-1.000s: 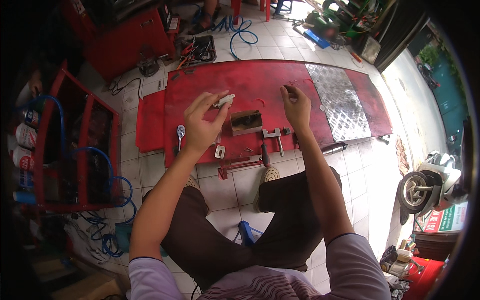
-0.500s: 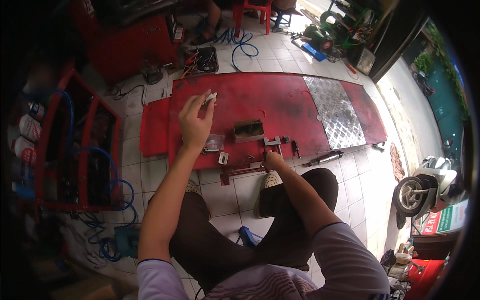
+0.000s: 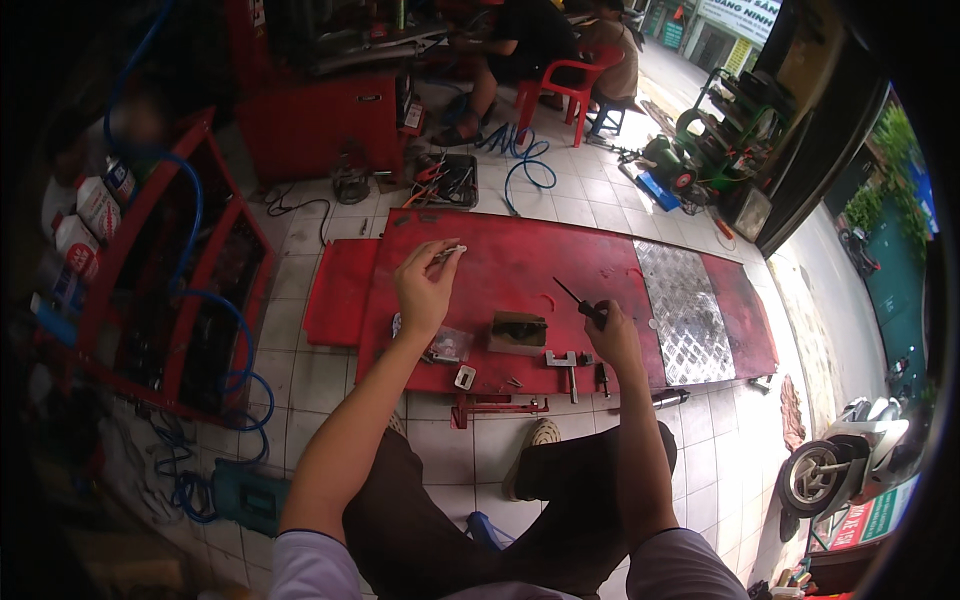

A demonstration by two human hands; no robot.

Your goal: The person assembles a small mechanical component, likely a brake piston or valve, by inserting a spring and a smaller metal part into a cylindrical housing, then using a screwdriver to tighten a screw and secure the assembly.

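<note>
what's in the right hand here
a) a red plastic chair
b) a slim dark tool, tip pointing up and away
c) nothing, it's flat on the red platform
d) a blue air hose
b: the right hand is closed around a slim dark tool whose thin tip sticks up and away over the red platform, while the left hand pinches a small pale part.

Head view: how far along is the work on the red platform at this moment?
Done: small metal parts already lie loose along the near edge of the red platform, beside a small dark box. In hand: the left hand holds a small pale part raised, and the right hand grips a thin dark tool. Left: the two are apart, not yet brought together.
</note>
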